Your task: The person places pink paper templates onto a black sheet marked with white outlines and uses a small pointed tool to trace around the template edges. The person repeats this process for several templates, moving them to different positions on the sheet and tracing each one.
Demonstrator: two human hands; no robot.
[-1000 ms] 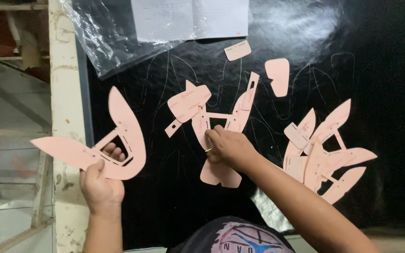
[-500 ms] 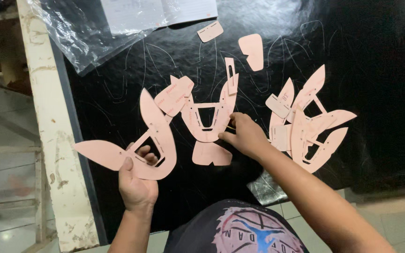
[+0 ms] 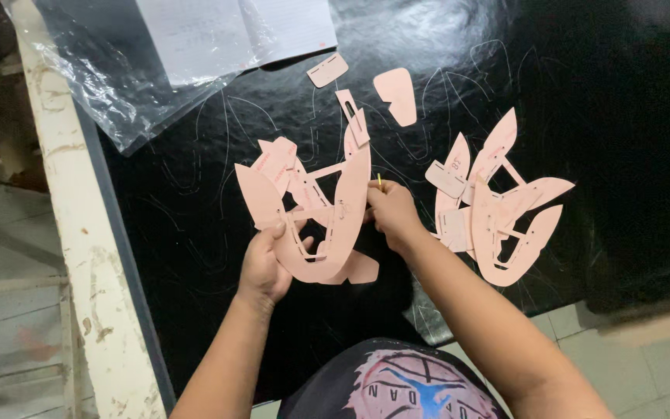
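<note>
Looking down on a glossy black sheet (image 3: 180,202) spread over a worn, whitish wooden table edge (image 3: 71,202) at the left. Holding, in the left hand (image 3: 265,268), a curved pink template (image 3: 343,225): fingers closed round its near bend, thumb on top, with the piece lying over a small cluster of other pink cut-outs in the middle of the sheet. Pinching, in the right hand (image 3: 391,213), a thin yellow stick (image 3: 379,181), only its tip showing above the knuckles; possibly a pencil or marker, too small to tell. Closed tight there too, pressed right against the template's right edge. Further right, near but apart, a pile of pink pieces (image 3: 498,209) fanned out in long pointed shapes. At the far side, two small pink cut-outs (image 3: 327,70) lying loose, then an open notebook (image 3: 234,31) resting partly on a clear plastic bag (image 3: 110,85). Faint traced outlines all across the black surface. Judging from this, the step in hand looks like settling the template in place with the stick's point brought to its edge. Calls for the template lying flat and held firmly under the left fingers, the tip kept close against the rim, and the loose cut-outs underneath kept from lifting it.
</note>
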